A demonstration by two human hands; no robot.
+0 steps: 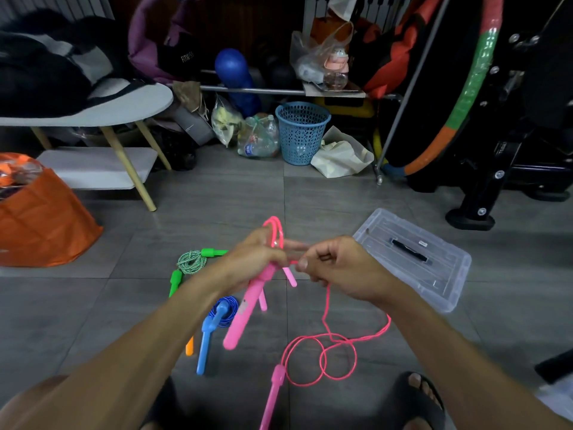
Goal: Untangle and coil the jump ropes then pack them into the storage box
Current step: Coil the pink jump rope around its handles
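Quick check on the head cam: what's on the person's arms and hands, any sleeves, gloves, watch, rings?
Nothing worn that shows. The left hand and right hand are bare: no gloves, and no rings on the fingers in view. Both forearms are bare as far as the frame shows, with no sleeve edge, watch, wristband, markings or cables. Any sleeve would sit above the elbows, out of view.

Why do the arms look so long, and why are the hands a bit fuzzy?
Head view: the wide-angle lens stretches the arms and bends the edges; the left hand and right hand look slightly blurred where they work the pink jump rope; light is dim and even.
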